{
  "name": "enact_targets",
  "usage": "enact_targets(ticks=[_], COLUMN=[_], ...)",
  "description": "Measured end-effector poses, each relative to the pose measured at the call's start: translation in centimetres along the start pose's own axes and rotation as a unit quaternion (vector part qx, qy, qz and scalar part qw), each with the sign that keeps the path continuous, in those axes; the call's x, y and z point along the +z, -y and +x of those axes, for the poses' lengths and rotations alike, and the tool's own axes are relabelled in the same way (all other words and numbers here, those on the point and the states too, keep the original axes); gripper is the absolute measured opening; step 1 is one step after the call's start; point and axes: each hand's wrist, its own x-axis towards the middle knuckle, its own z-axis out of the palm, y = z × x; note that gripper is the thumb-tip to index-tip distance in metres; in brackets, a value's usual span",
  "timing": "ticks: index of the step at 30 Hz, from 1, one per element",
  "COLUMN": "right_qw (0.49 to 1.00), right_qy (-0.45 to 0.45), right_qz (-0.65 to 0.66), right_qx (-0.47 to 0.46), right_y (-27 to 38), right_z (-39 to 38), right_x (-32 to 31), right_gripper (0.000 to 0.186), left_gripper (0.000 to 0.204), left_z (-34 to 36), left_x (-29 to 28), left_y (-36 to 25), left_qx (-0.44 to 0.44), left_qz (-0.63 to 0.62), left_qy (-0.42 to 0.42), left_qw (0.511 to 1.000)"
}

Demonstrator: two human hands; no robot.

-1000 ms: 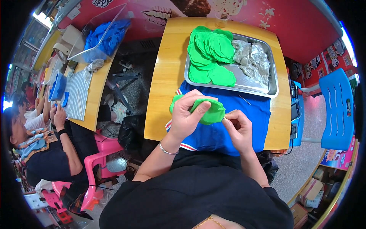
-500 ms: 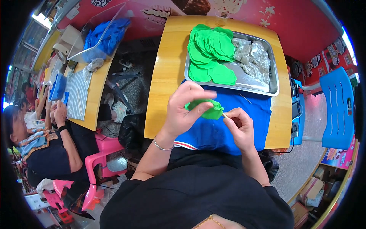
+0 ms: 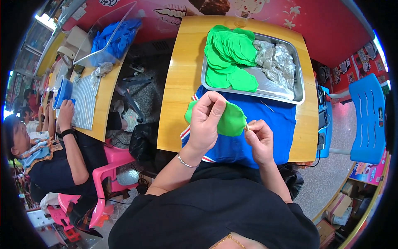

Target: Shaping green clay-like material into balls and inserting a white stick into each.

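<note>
My left hand (image 3: pixel 206 126) is closed on a thin, floppy green piece (image 3: pixel 232 119), pinched between thumb and fingers so that it spreads out on both sides. At the piece's right edge, my right hand (image 3: pixel 260 143) pinches a thin pale stick (image 3: pixel 247 125); most of the stick is hidden by the fingers. Both hands are above a blue cloth (image 3: pixel 236 151) with red and white trim. Just beyond lies a metal tray (image 3: pixel 265 97) bearing a pile of rounded green pieces (image 3: pixel 232 45) and crumpled clear plastic (image 3: pixel 280 66). Another thin stick (image 3: pixel 267 106) rests on the cloth.
A clear cup (image 3: pixel 241 18) stands behind the tray. To the right is a blue chair (image 3: pixel 367 120). On the left, a person (image 3: pixel 54 162) works at another table, with a pink chair (image 3: pixel 110 166) and a clear bin (image 3: pixel 110 43) of blue pieces nearby.
The green piece, folded and bunched before, is now spread wider and flatter. My left hand has turned and closed on its middle; my right hand keeps its pinch at the edge.
</note>
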Motion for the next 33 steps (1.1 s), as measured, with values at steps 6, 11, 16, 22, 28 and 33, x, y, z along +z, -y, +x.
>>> enact_targets(ticks=[6,11,16,22,28,33], right_qw=[0.995,0.999,0.942,0.75,0.993,0.99], right_qy=[-0.016,0.017,-0.104,-0.062,-0.017,-0.051], right_qz=[-0.098,-0.029,-0.318,-0.626,-0.105,-0.056], right_qx=[-0.013,0.012,0.015,-0.204,0.058,0.115], right_y=[0.2,-0.1,0.4,1.9,-0.2,-1.6], right_z=[0.4,0.1,0.3,1.3,1.8,2.5], right_x=[0.1,-1.1,-3.4,-2.9,1.0,0.4], right_gripper=[0.007,0.006,0.005,0.044,0.03,0.016], left_gripper=[0.015,0.015,0.014,0.013,0.009,0.011], left_z=[-0.2,-0.3,0.0,-0.6,-2.0,-2.4], left_x=[-0.5,-0.7,-1.7,-1.8,-1.0,-3.1], left_y=[0.1,0.4,1.4,3.1,3.4,3.3], left_qx=[0.045,-0.013,-0.04,-0.052,-0.095,-0.136], left_qz=[0.164,0.077,0.011,-0.018,0.053,0.085], left_qy=[0.037,-0.028,-0.129,-0.171,-0.083,-0.081], left_qw=[0.985,0.997,0.991,0.984,0.991,0.984])
